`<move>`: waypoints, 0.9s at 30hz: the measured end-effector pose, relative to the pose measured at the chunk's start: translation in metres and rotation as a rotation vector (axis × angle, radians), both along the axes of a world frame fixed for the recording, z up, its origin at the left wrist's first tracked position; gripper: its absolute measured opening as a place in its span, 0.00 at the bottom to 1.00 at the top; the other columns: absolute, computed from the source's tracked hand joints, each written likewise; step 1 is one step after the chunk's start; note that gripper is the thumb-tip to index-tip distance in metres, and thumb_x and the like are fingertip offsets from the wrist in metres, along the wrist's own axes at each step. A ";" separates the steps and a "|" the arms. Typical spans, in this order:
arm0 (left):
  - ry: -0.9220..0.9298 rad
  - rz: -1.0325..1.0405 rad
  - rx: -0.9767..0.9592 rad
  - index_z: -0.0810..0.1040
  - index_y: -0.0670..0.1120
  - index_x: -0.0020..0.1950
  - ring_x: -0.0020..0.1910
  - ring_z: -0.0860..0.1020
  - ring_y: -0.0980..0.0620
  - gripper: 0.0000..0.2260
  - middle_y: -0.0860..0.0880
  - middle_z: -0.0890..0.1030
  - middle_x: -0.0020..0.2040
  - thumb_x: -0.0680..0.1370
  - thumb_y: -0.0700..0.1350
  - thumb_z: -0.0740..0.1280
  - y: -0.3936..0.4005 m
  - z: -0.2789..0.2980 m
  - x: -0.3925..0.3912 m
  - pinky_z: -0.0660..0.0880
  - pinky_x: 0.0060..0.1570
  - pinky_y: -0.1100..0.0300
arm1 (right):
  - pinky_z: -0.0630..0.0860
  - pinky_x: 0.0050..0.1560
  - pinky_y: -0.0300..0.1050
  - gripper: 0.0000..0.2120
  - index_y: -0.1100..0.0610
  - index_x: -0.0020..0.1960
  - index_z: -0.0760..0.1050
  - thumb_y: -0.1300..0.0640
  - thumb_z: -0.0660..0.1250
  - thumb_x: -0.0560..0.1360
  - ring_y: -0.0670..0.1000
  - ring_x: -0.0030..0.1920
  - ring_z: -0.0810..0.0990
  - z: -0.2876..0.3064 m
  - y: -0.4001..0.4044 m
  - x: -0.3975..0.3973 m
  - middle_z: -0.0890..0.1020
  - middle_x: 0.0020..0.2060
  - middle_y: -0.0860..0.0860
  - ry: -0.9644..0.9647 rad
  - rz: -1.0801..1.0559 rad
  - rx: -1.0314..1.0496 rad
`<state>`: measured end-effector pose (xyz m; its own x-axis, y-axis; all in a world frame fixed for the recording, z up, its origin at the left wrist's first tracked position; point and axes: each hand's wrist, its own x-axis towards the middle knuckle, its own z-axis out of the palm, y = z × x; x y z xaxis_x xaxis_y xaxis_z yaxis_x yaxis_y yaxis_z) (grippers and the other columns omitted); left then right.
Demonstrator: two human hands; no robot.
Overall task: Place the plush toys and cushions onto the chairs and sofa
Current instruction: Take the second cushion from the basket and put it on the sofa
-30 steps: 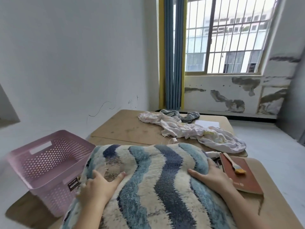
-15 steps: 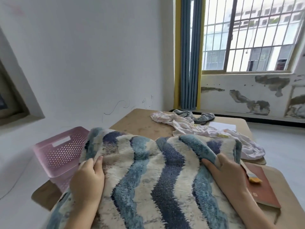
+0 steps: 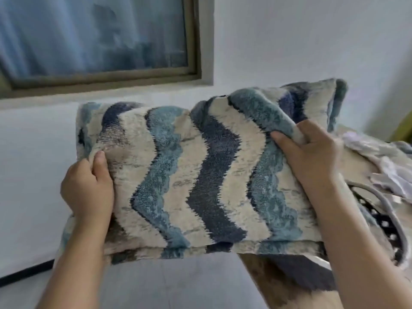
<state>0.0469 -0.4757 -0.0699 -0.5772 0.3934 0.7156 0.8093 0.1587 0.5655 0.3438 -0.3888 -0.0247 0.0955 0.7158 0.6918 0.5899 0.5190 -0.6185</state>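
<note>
A pale white wall (image 3: 289, 41) fills most of the view, lit by soft daylight. High on the left is a window (image 3: 93, 32) with a grey-brown frame and bluish blurred glass. Along the wall bottom at the left runs a dark skirting (image 3: 24, 273), above a grey floor (image 3: 178, 284). At the right stands a wooden table (image 3: 278, 284) with pale crumpled cloth (image 3: 388, 170) on it

The head camera looks forward and slightly down, close over a cushion (image 3: 200, 175) near a wall.
</note>
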 end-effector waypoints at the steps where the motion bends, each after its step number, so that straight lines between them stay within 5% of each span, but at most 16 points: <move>1: -0.029 0.065 -0.019 0.69 0.35 0.31 0.30 0.67 0.39 0.19 0.32 0.71 0.28 0.78 0.46 0.59 -0.023 -0.012 -0.020 0.51 0.28 0.56 | 0.64 0.27 0.27 0.17 0.65 0.36 0.72 0.51 0.72 0.67 0.45 0.27 0.61 -0.007 0.002 -0.029 0.68 0.24 0.47 -0.021 0.090 -0.025; 4: -0.175 0.264 -0.125 0.62 0.40 0.27 0.28 0.66 0.44 0.21 0.44 0.64 0.24 0.71 0.53 0.65 -0.101 -0.052 -0.068 0.53 0.25 0.61 | 0.64 0.28 0.23 0.16 0.67 0.35 0.73 0.55 0.74 0.66 0.43 0.27 0.64 -0.040 -0.009 -0.119 0.71 0.25 0.52 -0.115 0.320 -0.025; 8: -0.512 0.537 -0.280 0.64 0.37 0.27 0.28 0.71 0.42 0.25 0.38 0.70 0.25 0.67 0.53 0.74 -0.215 -0.116 -0.107 0.63 0.30 0.55 | 0.60 0.27 0.39 0.16 0.68 0.31 0.72 0.59 0.76 0.64 0.50 0.25 0.70 -0.108 -0.051 -0.226 0.75 0.22 0.57 -0.303 0.602 -0.113; 10: -0.680 0.693 -0.417 0.69 0.35 0.30 0.30 0.72 0.42 0.23 0.38 0.73 0.27 0.70 0.53 0.71 -0.271 -0.151 -0.115 0.64 0.31 0.55 | 0.57 0.25 0.39 0.15 0.68 0.32 0.73 0.59 0.75 0.65 0.53 0.25 0.73 -0.150 -0.079 -0.272 0.77 0.23 0.61 -0.448 0.740 -0.247; 13: -0.918 0.796 -0.625 0.71 0.42 0.32 0.35 0.72 0.45 0.19 0.46 0.72 0.30 0.74 0.55 0.64 -0.347 -0.193 -0.125 0.65 0.34 0.55 | 0.66 0.30 0.45 0.14 0.65 0.35 0.73 0.55 0.73 0.68 0.58 0.32 0.77 -0.214 -0.129 -0.333 0.80 0.29 0.61 -0.635 0.929 -0.540; 18: -1.237 0.817 -0.782 0.67 0.53 0.48 0.61 0.73 0.48 0.08 0.46 0.76 0.60 0.78 0.56 0.55 -0.441 -0.218 -0.151 0.68 0.54 0.60 | 0.69 0.36 0.36 0.25 0.53 0.28 0.65 0.32 0.63 0.65 0.50 0.34 0.73 -0.279 -0.215 -0.422 0.77 0.29 0.50 -0.786 1.046 -0.736; 21: -1.297 0.922 -0.690 0.66 0.54 0.45 0.59 0.74 0.49 0.08 0.47 0.76 0.59 0.79 0.56 0.54 -0.478 -0.210 -0.177 0.66 0.47 0.62 | 0.74 0.40 0.41 0.22 0.50 0.27 0.64 0.34 0.64 0.66 0.51 0.33 0.74 -0.277 -0.249 -0.497 0.75 0.27 0.47 -0.865 1.165 -0.688; 24: -1.269 1.056 -0.576 0.70 0.48 0.50 0.52 0.76 0.47 0.12 0.46 0.77 0.50 0.78 0.55 0.56 -0.513 -0.207 -0.221 0.71 0.49 0.60 | 0.69 0.34 0.44 0.18 0.49 0.31 0.66 0.38 0.65 0.68 0.52 0.34 0.74 -0.265 -0.285 -0.584 0.74 0.29 0.45 -0.934 1.335 -0.632; 26: -1.306 1.119 -0.506 0.72 0.44 0.57 0.55 0.76 0.46 0.17 0.44 0.79 0.55 0.78 0.55 0.57 -0.529 -0.210 -0.252 0.72 0.53 0.58 | 0.70 0.33 0.44 0.15 0.48 0.31 0.66 0.41 0.66 0.69 0.48 0.30 0.73 -0.263 -0.304 -0.642 0.75 0.27 0.46 -0.934 1.452 -0.578; 27: -1.335 1.152 -0.480 0.72 0.44 0.60 0.57 0.76 0.45 0.19 0.44 0.78 0.59 0.77 0.56 0.57 -0.534 -0.210 -0.269 0.72 0.55 0.58 | 0.72 0.31 0.41 0.16 0.45 0.31 0.66 0.35 0.65 0.65 0.44 0.27 0.73 -0.262 -0.311 -0.666 0.75 0.25 0.45 -0.960 1.507 -0.520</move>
